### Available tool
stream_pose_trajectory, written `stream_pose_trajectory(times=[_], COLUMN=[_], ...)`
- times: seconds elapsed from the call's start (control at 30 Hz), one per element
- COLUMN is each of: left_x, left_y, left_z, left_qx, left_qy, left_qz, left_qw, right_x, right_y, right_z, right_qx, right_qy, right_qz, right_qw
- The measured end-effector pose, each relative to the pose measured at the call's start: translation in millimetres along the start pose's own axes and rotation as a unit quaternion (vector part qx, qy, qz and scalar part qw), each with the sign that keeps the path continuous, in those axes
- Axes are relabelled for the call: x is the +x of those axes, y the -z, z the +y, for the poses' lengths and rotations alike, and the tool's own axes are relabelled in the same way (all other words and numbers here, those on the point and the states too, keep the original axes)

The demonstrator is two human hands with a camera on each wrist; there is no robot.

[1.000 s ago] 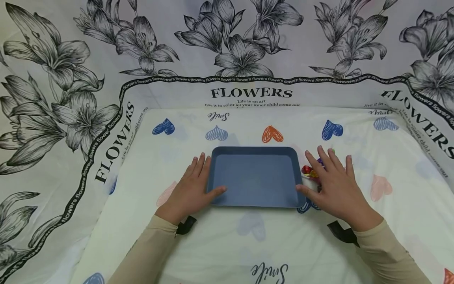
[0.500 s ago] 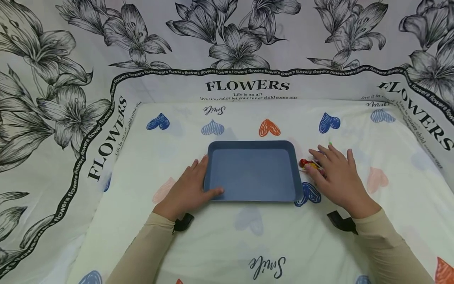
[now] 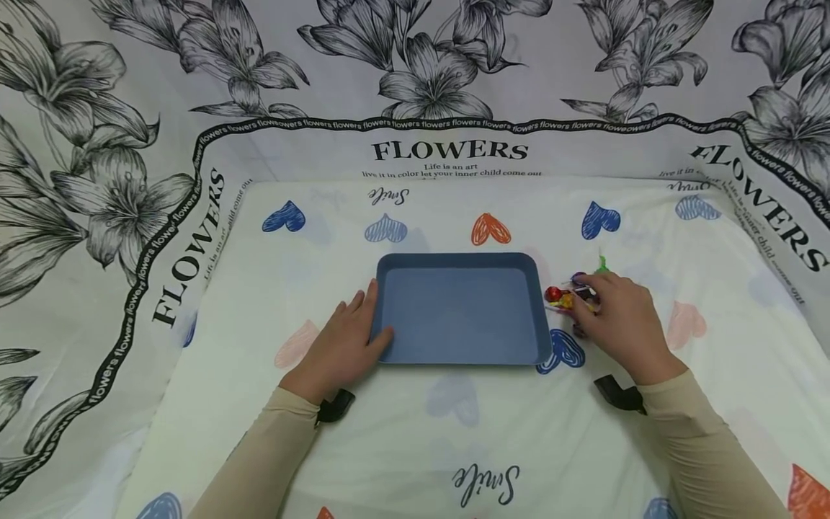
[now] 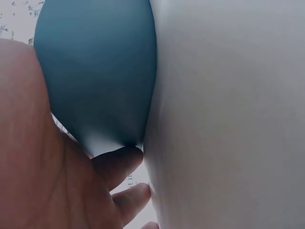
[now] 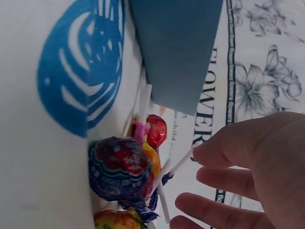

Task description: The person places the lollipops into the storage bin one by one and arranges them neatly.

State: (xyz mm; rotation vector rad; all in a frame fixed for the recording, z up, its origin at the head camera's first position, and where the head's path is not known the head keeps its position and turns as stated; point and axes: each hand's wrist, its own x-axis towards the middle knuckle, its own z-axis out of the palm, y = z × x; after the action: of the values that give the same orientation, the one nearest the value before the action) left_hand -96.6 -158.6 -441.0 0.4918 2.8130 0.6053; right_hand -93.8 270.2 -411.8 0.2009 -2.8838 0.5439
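A blue-grey rectangular tray (image 3: 460, 310) lies on the heart-print cloth. My left hand (image 3: 340, 346) rests along its left side, fingers stretched beside the wall and thumb near the front left corner. In the left wrist view, fingertips touch the tray (image 4: 100, 71). Right of the tray lies a pile of wrapped lollipops (image 3: 553, 294). Over it, my right hand (image 3: 625, 317) reaches down, thumb and forefinger spread apart. In the right wrist view, a dark-wrapped lollipop (image 5: 119, 167) and a red one (image 5: 156, 130) show, with the thumb tip right at a white stick (image 5: 182, 160).
A pale cloth with printed hearts (image 3: 491, 228) covers the work surface. Behind it hangs or lies a white floral cloth (image 3: 434, 79) with a black lettered border. A green wrapper (image 3: 603, 264) pokes out beyond the right hand.
My right hand has left the tray's right side and come down over the lollipops, its fingers bending inward. The left hand stays at the tray. The head view has shifted slightly.
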Motion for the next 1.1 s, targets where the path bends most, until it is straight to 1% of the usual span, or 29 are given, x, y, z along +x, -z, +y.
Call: stream_pose_trajectory(times=[0.1,0.2,0.33,0.43,0.5,0.67,0.87,1.0,1.1], left_x=[-0.4,-0.9,-1.1,-1.1,-0.8,0.7,1.6,2.1,2.0], left_y=[0.5,0.8,1.5,1.3,1.0,1.1,0.5,-1.8,-3.7], left_z=[0.3,0.6,1.9,2.1,1.5,0.3,0.1,0.1,0.7], left_qx=[0.002,0.002,-0.003,-0.003,-0.002,-0.006,-0.013,-0.018,-0.022], left_qy=[0.003,0.008,0.014,0.017,0.018,0.017,0.019,0.018,0.017], left_qz=[0.0,-0.002,-0.004,-0.003,-0.003,0.0,0.003,0.003,0.002], left_qw=[1.0,1.0,0.9999,0.9998,0.9998,0.9998,0.9997,0.9997,0.9996], right_x=[-1.4,-2.9,-5.0,-6.3,-7.4,-10.3,-12.0,-9.8,-8.3], right_y=[-3,-3,-2,-1,0,1,-2,-2,-1], right_z=[1,2,2,2,3,4,2,2,3], right_qx=[-0.011,-0.02,-0.024,-0.027,-0.028,-0.033,-0.05,-0.057,-0.043], right_qy=[0.004,-0.009,-0.043,-0.058,-0.054,-0.032,-0.034,-0.032,-0.046], right_qz=[0.016,0.011,-0.034,-0.062,-0.066,-0.055,-0.063,-0.08,-0.106], right_qw=[0.9998,0.9997,0.9982,0.996,0.996,0.9974,0.9962,0.9947,0.9924])
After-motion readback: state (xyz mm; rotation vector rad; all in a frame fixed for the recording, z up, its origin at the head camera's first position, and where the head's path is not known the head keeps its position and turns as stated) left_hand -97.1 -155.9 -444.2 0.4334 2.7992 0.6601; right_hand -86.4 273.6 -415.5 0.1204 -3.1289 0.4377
